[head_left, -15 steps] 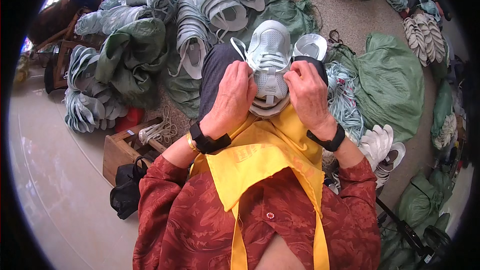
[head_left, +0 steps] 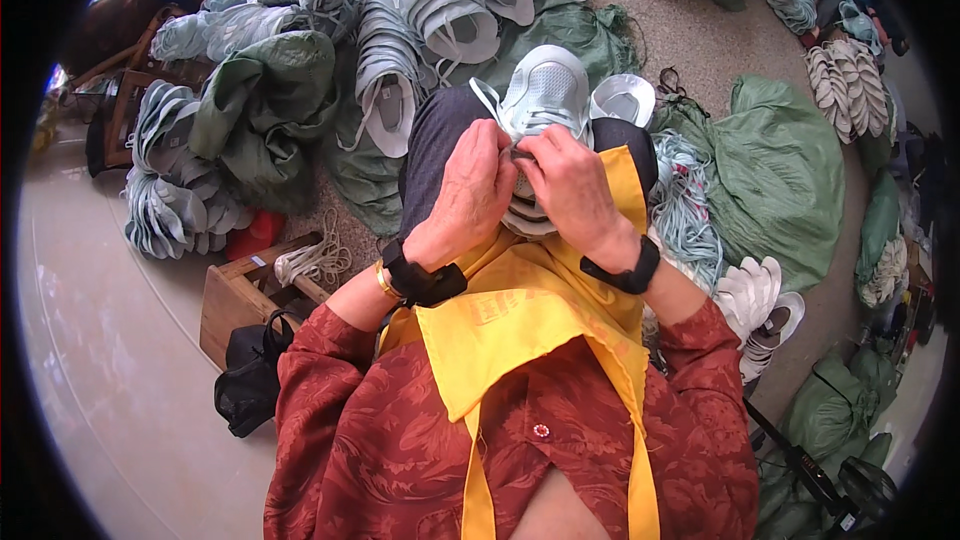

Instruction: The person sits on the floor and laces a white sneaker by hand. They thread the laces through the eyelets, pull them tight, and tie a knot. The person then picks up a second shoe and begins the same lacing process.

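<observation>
The green sack (head_left: 785, 185) slumps at 4 o'clock from the pale-blue mesh sneaker (head_left: 548, 80), which sits between my knees (head_left: 436, 130), toe at 12. My left hand (head_left: 468, 188) appears to pinch the lace (head_left: 545, 117); my right hand (head_left: 578, 192) bends its fingers alongside, their grip hidden. Rows already cross near the toe; a loose loop remains at 9 o'clock, and no finished knot shows.

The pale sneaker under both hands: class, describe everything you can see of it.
The pale blue-grey sneaker has a rounded toe, a mesh-looking upper and light laces crossing it; one lace loops out on its left. It lies between dark trouser legs, toe pointing away from the person. The left hand and right hand meet over its lacing, hiding much of it; what they grip is unclear.
</observation>
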`<state>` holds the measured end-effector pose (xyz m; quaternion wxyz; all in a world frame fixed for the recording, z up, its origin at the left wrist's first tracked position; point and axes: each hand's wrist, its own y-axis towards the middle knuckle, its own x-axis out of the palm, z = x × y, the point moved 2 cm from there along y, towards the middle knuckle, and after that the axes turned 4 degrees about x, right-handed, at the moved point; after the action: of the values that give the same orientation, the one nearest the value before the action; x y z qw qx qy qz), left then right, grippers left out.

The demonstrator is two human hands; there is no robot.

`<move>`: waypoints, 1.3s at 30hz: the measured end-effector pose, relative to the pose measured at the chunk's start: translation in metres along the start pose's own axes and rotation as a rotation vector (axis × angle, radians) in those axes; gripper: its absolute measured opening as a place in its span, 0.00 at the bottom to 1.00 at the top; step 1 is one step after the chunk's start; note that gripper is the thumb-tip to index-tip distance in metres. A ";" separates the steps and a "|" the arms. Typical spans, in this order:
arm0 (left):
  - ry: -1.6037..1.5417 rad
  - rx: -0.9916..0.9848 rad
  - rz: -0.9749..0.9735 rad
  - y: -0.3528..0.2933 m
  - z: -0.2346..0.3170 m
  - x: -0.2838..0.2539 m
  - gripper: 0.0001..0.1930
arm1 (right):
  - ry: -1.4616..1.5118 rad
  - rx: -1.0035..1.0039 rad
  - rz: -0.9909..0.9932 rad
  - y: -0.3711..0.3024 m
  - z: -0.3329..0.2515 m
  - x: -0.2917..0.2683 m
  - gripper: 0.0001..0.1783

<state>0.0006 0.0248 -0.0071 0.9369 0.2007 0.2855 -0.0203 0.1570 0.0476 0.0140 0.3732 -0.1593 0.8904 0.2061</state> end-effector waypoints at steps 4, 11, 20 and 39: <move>-0.002 0.007 -0.034 0.002 0.003 -0.003 0.09 | -0.044 -0.001 -0.020 0.005 0.004 0.004 0.04; -0.048 -0.089 -0.063 0.007 0.010 -0.012 0.11 | 0.307 0.281 -0.186 -0.009 0.014 -0.057 0.03; -0.011 -0.042 -0.052 0.006 0.006 -0.011 0.10 | 1.233 -0.001 0.003 -0.009 -0.033 -0.167 0.11; -0.453 -0.060 -0.270 0.013 0.032 -0.007 0.09 | 1.344 0.181 0.067 -0.002 -0.018 -0.146 0.10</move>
<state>0.0135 0.0241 0.0257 0.9713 0.1232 0.0934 -0.1810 0.2449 0.0558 0.1313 -0.2559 -0.1932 0.9472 -0.0016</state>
